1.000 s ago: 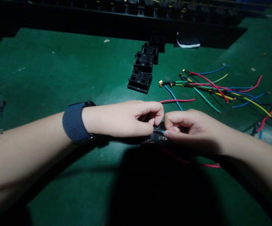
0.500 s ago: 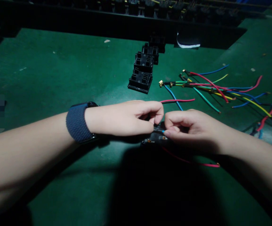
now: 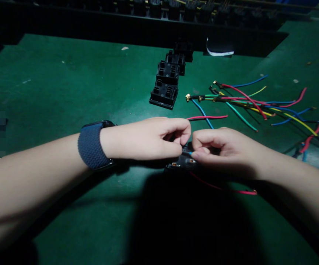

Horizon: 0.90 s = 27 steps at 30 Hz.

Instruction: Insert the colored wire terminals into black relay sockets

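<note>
My left hand point(image 3: 156, 138), below a dark blue watch band point(image 3: 92, 145), is closed at a black socket-like part point(image 3: 182, 162) with small copper-coloured contacts. My right hand point(image 3: 217, 147) pinches a short blue wire point(image 3: 190, 153) whose dark sleeved end points at that part. The two hands nearly meet, and the left fingers hide much of the part. Whether the wire's tip sits inside it I cannot tell. A red wire point(image 3: 217, 187) trails out from beneath my right hand toward the lower right.
Several black plastic housings point(image 3: 163, 95) stand in a row ahead on the green surface point(image 3: 79, 81). Loose red, blue, green and yellow wires point(image 3: 242, 98) with brass terminals lie to the right. A long black rack point(image 3: 107, 31) crosses the far side, with a white strip point(image 3: 220, 53) by its edge.
Both hands keep nearly the same pose at the black part. The left thumb has shifted very slightly to the right; the view itself has moved a little.
</note>
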{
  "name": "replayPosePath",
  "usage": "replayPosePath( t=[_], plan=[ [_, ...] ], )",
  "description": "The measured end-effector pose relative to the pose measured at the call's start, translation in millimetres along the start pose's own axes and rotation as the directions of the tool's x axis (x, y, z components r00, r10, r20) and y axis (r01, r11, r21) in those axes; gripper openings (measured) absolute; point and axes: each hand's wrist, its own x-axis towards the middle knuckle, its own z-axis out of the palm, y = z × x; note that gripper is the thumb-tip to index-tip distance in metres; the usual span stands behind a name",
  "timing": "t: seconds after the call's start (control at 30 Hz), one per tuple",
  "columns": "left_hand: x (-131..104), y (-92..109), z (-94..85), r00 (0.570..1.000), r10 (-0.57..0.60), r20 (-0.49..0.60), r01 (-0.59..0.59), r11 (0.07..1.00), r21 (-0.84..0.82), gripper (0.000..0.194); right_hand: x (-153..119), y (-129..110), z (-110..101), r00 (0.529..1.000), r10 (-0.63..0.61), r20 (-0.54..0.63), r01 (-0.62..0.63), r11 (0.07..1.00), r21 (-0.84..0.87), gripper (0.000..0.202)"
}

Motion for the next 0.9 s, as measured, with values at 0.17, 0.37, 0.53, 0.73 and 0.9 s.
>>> replayPosePath(
  t=[0.17, 0.37, 0.53, 0.73, 0.9],
  plan=[
    [0.1, 0.2, 0.6, 1.000, -0.012, -0.011, 0.012, 1.000, -0.003, 0.004, -0.6, -0.6, 0.6, 1.000, 0.015, 0.000, -0.015, 1.000, 0.011, 0.030],
    [-0.5, 0.5, 0.3, 1.000, -0.002, -0.006, 0.002, 1.000, 0.003, 0.003, -0.1, -1.7, 0.7, 1.000, 0.010, -0.005, -0.009, 1.000, 0.014, 0.030],
    [0.7, 1.0, 0.0, 1.000, -0.029, 0.005, 0.030, 0.997, -0.068, 0.005, -1.5, -1.5, 0.7, 1.000, 0.030, -0.003, -0.030, 0.999, 0.018, 0.028],
    [1.2, 1.2, -0.3, 1.000, -0.025, 0.014, 0.026, 0.997, -0.077, 0.005, -0.9, -1.8, 1.3, 0.999, 0.045, -0.008, -0.045, 0.999, 0.013, 0.025],
    [1.2, 1.8, -0.9, 0.999, -0.034, 0.022, 0.036, 0.995, -0.094, 0.004, -0.7, -2.8, 0.6, 0.998, 0.067, -0.002, -0.067, 0.997, 0.026, 0.028]
  ],
)
